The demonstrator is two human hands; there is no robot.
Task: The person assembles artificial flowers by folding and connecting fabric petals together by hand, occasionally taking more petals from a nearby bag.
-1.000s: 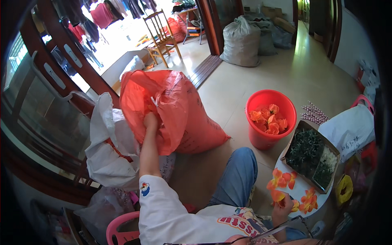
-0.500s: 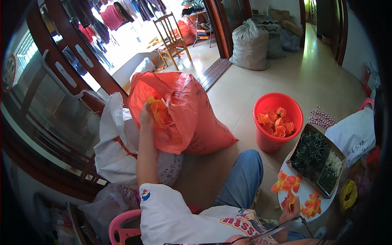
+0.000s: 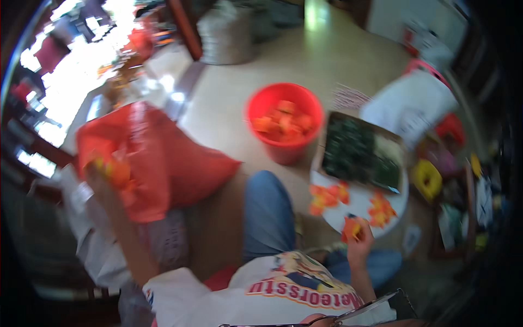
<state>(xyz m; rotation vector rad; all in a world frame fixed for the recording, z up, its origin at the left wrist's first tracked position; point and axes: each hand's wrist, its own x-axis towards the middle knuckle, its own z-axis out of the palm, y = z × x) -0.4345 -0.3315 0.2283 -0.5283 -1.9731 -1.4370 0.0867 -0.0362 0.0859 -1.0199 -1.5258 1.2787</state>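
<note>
Left hand (image 3: pixel 106 169) up at the mouth of the red bag (image 3: pixel 163 158), clenched on a clump of orange pieces, while right hand (image 3: pixel 357 237) grips one orange piece at the white table (image 3: pixel 359 204) edge, bucket (image 3: pixel 283 128) nearby

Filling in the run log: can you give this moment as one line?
left hand: at mouth of red bag, orange pieces in it | right hand: holds orange piece by white table | red bucket: part-filled
</note>
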